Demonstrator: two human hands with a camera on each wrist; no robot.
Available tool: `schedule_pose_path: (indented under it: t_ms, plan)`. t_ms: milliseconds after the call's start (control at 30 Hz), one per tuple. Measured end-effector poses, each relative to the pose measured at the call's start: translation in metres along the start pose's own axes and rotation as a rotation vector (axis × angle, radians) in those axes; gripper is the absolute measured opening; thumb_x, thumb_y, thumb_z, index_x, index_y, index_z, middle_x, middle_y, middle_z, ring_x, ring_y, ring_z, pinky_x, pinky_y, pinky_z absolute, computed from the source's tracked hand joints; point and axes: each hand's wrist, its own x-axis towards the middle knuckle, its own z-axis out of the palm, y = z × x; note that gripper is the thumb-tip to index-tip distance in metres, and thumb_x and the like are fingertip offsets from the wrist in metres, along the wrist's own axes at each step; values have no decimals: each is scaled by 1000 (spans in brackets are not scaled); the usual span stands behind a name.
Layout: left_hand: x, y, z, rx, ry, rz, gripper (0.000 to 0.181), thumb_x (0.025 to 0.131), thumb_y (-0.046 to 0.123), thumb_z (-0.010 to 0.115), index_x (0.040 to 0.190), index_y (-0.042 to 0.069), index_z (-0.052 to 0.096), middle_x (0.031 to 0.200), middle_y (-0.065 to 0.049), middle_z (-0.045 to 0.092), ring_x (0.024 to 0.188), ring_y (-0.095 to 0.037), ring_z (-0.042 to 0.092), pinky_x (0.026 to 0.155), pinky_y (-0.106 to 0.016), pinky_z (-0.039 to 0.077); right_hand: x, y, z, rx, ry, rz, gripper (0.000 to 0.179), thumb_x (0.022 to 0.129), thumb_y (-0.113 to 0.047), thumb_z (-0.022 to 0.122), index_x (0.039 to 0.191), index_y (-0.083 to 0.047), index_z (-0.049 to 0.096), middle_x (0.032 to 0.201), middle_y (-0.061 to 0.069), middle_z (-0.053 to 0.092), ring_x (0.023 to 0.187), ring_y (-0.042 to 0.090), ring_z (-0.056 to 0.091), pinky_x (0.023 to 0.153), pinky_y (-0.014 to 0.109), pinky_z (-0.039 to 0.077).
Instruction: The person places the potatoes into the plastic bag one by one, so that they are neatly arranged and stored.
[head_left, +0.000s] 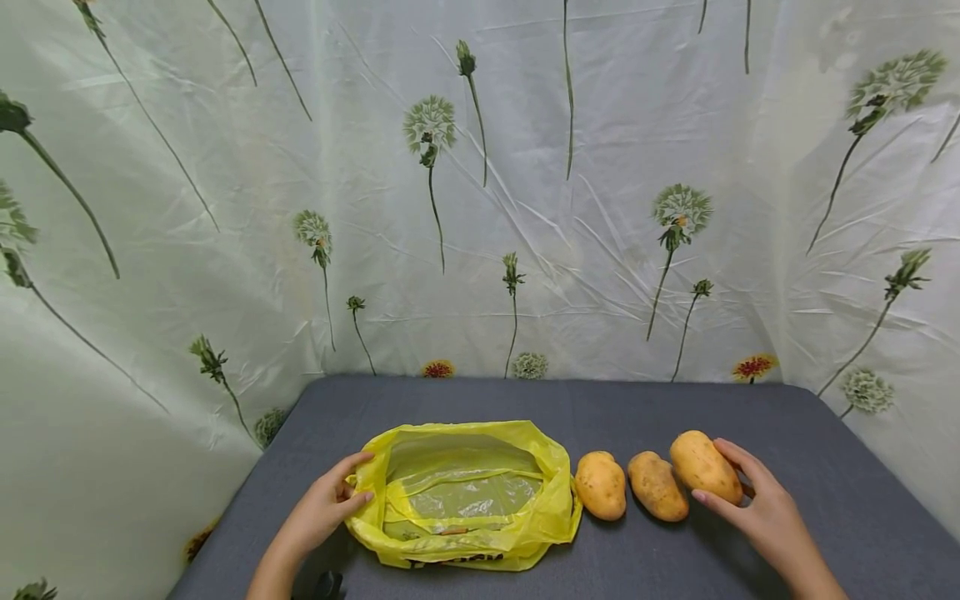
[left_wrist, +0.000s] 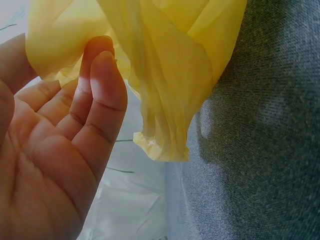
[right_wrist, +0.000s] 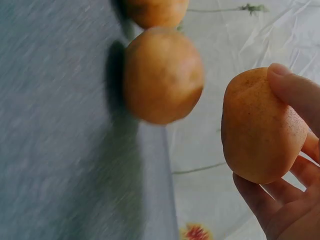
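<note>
A yellow plastic bag lies on the grey table with its wide mouth open toward me. At its left side, my left hand pinches the rim between thumb and fingers; the left wrist view shows the bag's film hanging beside the fingers. My right hand grips a potato, thumb on one side and fingers on the other, raised above the table. Two more potatoes lie between the bag and that hand: a smooth one next to the bag and a darker one beside it.
The grey cloth-covered table ends at a pale curtain printed with dandelions, which hangs behind and at the sides. A small black object shows at the bottom edge near my left wrist.
</note>
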Motion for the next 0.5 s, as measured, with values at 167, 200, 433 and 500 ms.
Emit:
schedule_pose_path:
  t_ms: [167, 200, 433, 500]
  plan:
    - [-1, 2, 1, 0, -1, -1, 55, 85, 14, 63, 133, 2, 39, 90, -11, 48, 51, -11, 43, 45, -26, 37, 5, -12, 4, 19, 32, -84, 73, 67, -17, 80, 129, -1, 45, 125, 16, 45, 103, -18, 28, 71, 4, 33]
    - [-1, 2, 1, 0, -2, -2, 55, 85, 14, 63, 133, 2, 39, 89, -10, 48, 51, -11, 43, 45, -26, 37, 7, -14, 5, 31, 33, -95, 72, 67, -16, 80, 129, -1, 45, 125, 15, 45, 104, -17, 29, 71, 4, 33]
    - [1, 2, 1, -1, -10, -23, 56, 85, 13, 63, 134, 2, 37, 79, -7, 48, 50, -11, 42, 45, -26, 37, 19, -40, 15, 103, 11, -167, 70, 67, -12, 80, 128, -4, 47, 126, 13, 45, 108, -13, 32, 74, 6, 35]
    - [1, 2, 1, -5, -15, -22, 57, 85, 14, 63, 134, 2, 37, 78, -7, 48, 50, -12, 42, 45, -27, 37, 24, -47, 19, 119, -1, -188, 70, 67, -12, 80, 128, -5, 47, 128, 11, 45, 108, -11, 33, 75, 7, 36]
